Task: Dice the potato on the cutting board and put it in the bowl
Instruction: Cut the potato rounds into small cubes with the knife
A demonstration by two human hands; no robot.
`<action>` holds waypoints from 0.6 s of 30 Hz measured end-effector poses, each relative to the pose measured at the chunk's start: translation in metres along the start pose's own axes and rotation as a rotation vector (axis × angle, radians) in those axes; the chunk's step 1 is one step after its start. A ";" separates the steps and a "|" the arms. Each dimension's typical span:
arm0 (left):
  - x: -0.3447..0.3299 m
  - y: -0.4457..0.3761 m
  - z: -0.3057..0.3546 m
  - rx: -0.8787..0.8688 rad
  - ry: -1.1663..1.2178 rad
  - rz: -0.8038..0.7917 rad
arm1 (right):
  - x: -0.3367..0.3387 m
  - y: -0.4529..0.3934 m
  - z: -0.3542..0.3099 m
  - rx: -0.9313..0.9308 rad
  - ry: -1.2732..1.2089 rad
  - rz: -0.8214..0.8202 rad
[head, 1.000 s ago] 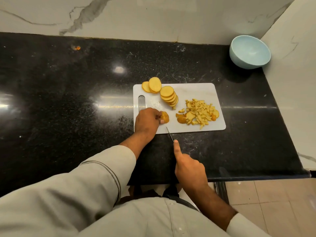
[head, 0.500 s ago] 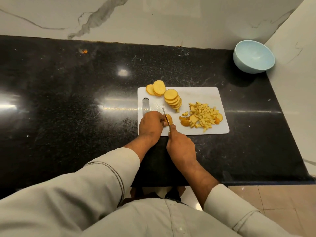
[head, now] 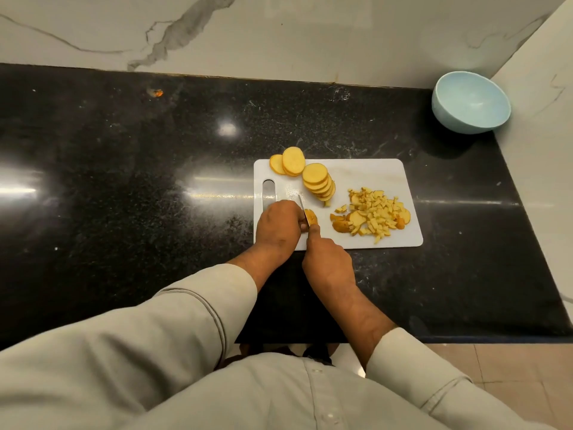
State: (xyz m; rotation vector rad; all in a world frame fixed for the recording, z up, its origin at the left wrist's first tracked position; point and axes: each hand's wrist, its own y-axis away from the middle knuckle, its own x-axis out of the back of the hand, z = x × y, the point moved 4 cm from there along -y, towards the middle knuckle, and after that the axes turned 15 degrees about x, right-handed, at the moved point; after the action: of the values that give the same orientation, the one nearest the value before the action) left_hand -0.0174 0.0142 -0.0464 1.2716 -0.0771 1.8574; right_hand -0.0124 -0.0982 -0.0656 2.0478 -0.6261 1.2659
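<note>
A black speckled worktop (head: 124, 197) runs below a marbled wall, with a white board (head: 372, 172) near its front edge. Nearest, the right hand (head: 328, 263) is clamped on a knife (head: 303, 209), forefinger along the spine, blade down on a potato piece (head: 311, 216). A second ago that hand was off the board with the knife clear of the piece. The left hand (head: 279, 226), fingers curled, pins the piece from the left. To the right lies a heap of pale yellow dice (head: 375, 214) with brown-skinned ends. Farther back, round slices (head: 317, 181) fan along the board's far side. A light blue bowl (head: 471, 102) stands in the far right corner, well apart.
</note>
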 end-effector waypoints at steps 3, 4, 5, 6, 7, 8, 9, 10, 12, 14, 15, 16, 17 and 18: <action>0.001 0.000 0.001 -0.020 -0.030 0.004 | -0.008 0.024 0.003 0.009 0.001 -0.019; 0.000 -0.001 0.001 -0.018 -0.034 0.014 | -0.011 0.035 0.004 0.009 0.002 -0.027; 0.000 -0.002 0.000 -0.014 -0.028 0.025 | -0.013 0.045 0.006 0.005 -0.001 -0.035; -0.001 -0.002 -0.002 -0.010 -0.017 0.030 | -0.015 0.054 0.008 0.001 -0.004 -0.042; -0.001 -0.003 -0.003 -0.007 -0.002 0.030 | -0.017 0.063 0.010 0.000 -0.003 -0.047; -0.002 -0.003 -0.004 -0.003 0.018 0.026 | -0.017 0.070 0.012 0.003 -0.002 -0.049; -0.003 -0.003 -0.006 -0.001 0.036 0.018 | -0.017 0.077 0.013 0.006 -0.006 -0.047; -0.004 -0.003 -0.007 -0.002 0.053 0.008 | -0.015 0.081 0.014 0.006 -0.013 -0.038; -0.004 -0.002 -0.010 -0.002 0.080 0.001 | -0.008 0.083 0.014 -0.004 -0.018 -0.012; -0.004 -0.002 -0.011 0.000 0.095 0.015 | 0.000 0.074 0.013 -0.018 -0.012 0.031; -0.004 -0.001 -0.010 0.002 0.105 0.026 | 0.002 0.066 0.012 -0.022 -0.010 0.052; -0.003 -0.001 -0.010 0.004 0.113 0.036 | 0.004 0.058 0.009 -0.024 -0.007 0.064; -0.003 -0.002 -0.011 0.007 0.117 0.042 | 0.005 0.049 0.005 -0.021 -0.002 0.069; -0.003 -0.001 -0.011 0.006 0.111 0.040 | 0.004 0.042 0.002 -0.016 0.003 0.069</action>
State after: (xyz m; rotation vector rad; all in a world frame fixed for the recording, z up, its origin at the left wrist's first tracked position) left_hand -0.0242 0.0184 -0.0547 1.1760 -0.0378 1.9604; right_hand -0.0382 -0.1285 -0.0509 2.0261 -0.7090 1.2993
